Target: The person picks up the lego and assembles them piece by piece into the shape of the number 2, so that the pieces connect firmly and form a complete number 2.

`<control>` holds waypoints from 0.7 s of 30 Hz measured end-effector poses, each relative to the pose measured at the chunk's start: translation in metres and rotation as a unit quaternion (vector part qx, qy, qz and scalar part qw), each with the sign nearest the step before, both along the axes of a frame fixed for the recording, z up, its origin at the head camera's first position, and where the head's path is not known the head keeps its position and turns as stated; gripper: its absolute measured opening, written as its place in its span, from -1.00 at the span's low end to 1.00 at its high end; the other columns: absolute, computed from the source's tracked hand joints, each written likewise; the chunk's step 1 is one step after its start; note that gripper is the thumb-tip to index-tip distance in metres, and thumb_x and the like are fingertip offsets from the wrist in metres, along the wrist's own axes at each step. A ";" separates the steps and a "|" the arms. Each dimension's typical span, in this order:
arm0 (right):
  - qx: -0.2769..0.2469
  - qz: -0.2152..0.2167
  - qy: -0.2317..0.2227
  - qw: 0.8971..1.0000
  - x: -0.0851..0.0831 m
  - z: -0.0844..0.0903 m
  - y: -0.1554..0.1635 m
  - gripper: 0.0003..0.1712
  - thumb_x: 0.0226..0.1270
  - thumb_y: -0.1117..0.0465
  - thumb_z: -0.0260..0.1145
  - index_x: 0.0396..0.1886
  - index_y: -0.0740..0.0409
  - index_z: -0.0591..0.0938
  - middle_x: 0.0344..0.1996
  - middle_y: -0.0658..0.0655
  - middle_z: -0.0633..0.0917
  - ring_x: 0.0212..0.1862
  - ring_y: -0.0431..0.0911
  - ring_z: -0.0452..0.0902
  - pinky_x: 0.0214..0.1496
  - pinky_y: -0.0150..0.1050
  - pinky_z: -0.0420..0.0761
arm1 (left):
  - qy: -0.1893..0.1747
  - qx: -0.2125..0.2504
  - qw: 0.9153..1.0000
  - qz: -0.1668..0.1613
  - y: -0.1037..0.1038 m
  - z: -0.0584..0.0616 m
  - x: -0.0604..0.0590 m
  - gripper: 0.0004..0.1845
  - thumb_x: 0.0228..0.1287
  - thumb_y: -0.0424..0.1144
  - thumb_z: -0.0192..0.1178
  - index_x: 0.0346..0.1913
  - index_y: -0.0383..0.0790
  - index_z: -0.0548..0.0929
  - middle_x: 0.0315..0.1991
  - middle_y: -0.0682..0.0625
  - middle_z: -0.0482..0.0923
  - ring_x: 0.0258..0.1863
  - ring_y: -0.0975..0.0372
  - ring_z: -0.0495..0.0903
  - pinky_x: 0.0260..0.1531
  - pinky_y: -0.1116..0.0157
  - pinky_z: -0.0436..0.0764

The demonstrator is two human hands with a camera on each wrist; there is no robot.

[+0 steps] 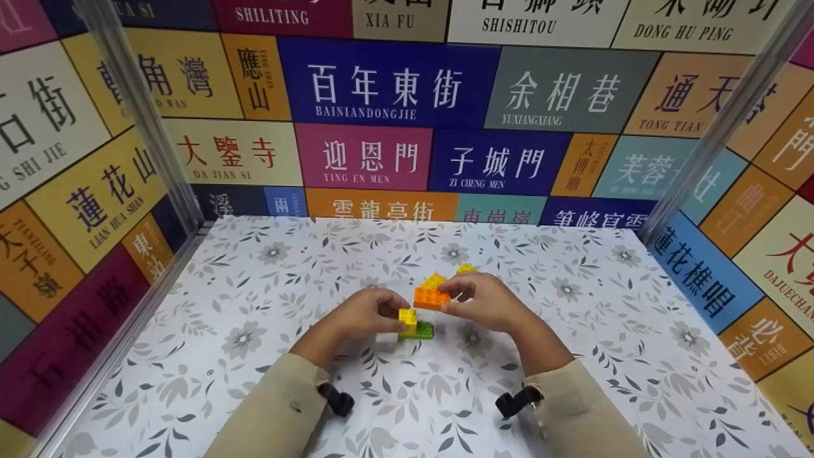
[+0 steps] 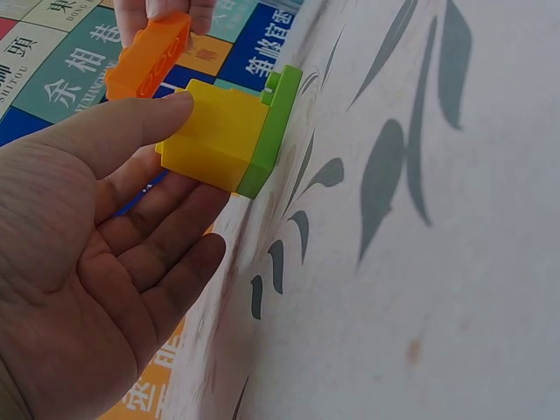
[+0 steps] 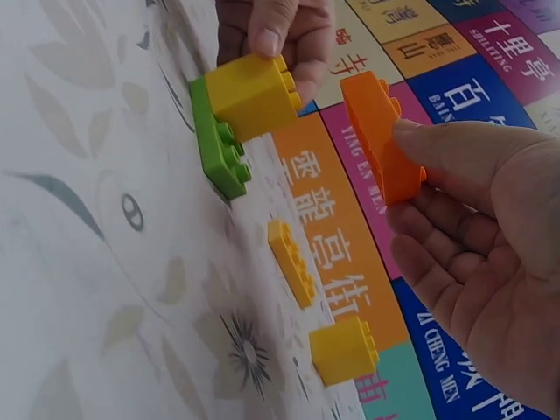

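Note:
My left hand [image 1: 365, 313] pinches a tall yellow toy block [image 2: 214, 131] between thumb and fingers. The block is stacked on one end of a flat green brick [image 3: 213, 140], whose bare studs show beside it, low at the tabletop. Higher up and a little to the right, my right hand [image 1: 486, 298] grips an orange studded brick [image 1: 431, 298] by its right end. In the right wrist view the orange brick [image 3: 378, 136] is apart from the yellow block, its studs facing away from the table.
Beyond the hands, a flat yellow brick [image 3: 291, 262] and a taller yellow block [image 3: 343, 353] lie on the table. A white leaf-patterned cover [image 1: 267, 381] spans the tabletop. Colourful panels with lettering [image 1: 388, 83] stand behind and at both sides.

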State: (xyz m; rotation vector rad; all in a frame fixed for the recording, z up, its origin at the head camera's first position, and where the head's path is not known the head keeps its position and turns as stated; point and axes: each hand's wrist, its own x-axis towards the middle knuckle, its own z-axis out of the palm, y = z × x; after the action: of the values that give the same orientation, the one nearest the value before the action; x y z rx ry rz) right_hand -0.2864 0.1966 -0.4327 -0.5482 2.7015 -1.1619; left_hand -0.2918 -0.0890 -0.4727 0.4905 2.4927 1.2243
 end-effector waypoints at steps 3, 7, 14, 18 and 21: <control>-0.002 0.018 0.010 1.000 0.003 -0.001 -0.006 -0.62 0.34 0.08 0.57 0.14 -0.12 0.81 0.04 -0.02 0.81 0.07 -0.02 0.70 0.23 0.01 0.69 | 0.000 0.001 1.000 0.000 0.000 0.000 -0.001 -0.67 0.26 -0.05 0.57 0.05 0.11 0.76 -0.03 0.13 0.74 0.02 0.22 0.69 0.31 0.05 0.64; -0.002 0.039 0.021 0.999 0.007 -0.003 -0.014 -0.64 0.35 0.11 0.55 0.13 -0.09 0.81 0.02 -0.02 0.81 0.06 -0.04 0.69 0.22 -0.01 0.69 | -0.004 0.006 1.000 -0.001 0.000 -0.001 -0.001 -0.67 0.25 -0.09 0.58 0.04 0.05 0.76 -0.03 0.11 0.75 0.02 0.22 0.70 0.31 0.05 0.64; -0.006 0.053 0.038 0.998 0.009 -0.007 -0.020 -0.64 0.35 0.18 0.54 0.13 -0.01 0.81 0.03 0.03 0.81 0.07 0.03 0.72 0.21 0.00 0.70 | -0.010 0.001 1.000 0.005 0.000 0.001 0.000 -0.69 0.25 -0.10 0.58 0.00 0.06 0.75 -0.04 0.12 0.74 0.01 0.21 0.69 0.30 0.06 0.64; -0.004 0.052 0.035 0.998 0.008 -0.008 -0.021 -0.63 0.35 0.17 0.55 0.14 -0.01 0.80 0.03 0.02 0.81 0.10 0.06 0.72 0.26 0.05 0.70 | -0.003 0.010 1.000 -0.003 -0.001 0.001 -0.001 -0.67 0.25 -0.11 0.58 0.04 0.04 0.76 -0.03 0.12 0.75 0.01 0.22 0.70 0.30 0.07 0.65; -0.003 0.048 0.027 0.998 0.009 -0.009 -0.022 -0.63 0.36 0.17 0.55 0.14 -0.03 0.81 0.02 0.01 0.81 0.10 0.03 0.71 0.31 0.09 0.68 | 0.006 0.023 1.000 -0.007 -0.002 0.002 -0.001 -0.64 0.25 -0.11 0.57 0.08 0.03 0.76 -0.01 0.12 0.76 0.04 0.22 0.70 0.32 0.07 0.65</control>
State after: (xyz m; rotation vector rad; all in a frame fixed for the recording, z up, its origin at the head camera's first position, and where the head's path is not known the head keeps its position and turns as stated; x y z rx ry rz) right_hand -0.2776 0.1745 -0.4413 -0.7113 2.6843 -1.1465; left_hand -0.2930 -0.0906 -0.4703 0.5287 2.4714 1.2797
